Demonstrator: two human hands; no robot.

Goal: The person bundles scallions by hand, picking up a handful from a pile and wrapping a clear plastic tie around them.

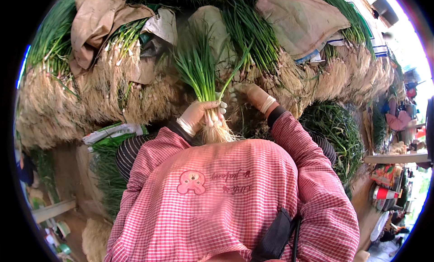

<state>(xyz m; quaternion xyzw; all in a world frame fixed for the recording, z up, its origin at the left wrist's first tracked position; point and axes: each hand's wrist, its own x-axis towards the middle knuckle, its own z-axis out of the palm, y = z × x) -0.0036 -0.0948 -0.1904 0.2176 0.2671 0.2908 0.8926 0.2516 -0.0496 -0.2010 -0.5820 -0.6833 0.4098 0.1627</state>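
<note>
My left hand (198, 114), in a thin pale glove, is closed around a bunch of green garlic (201, 72). Its leaves point away from me, and the white bulbs and stringy roots hang below my fist towards my lap. One stalk (237, 70) leans out to the right of the bunch. My right hand (249, 94), also gloved, is to the right of it, near that stalk; its fingers are blurred against the dark gap behind, and whether they hold anything is unclear. Beyond it lies a pile of green garlic (252, 34) with its roots towards me.
Rooted garlic bundles (51, 95) line the bench before me, partly under brown sacking (96, 21) and a pale sack (301, 21). Loose green leaves (334, 136) heap by my right knee. A green-and-white plastic bag (115, 133) lies by my left knee. A traffic cone (385, 193) stands far right.
</note>
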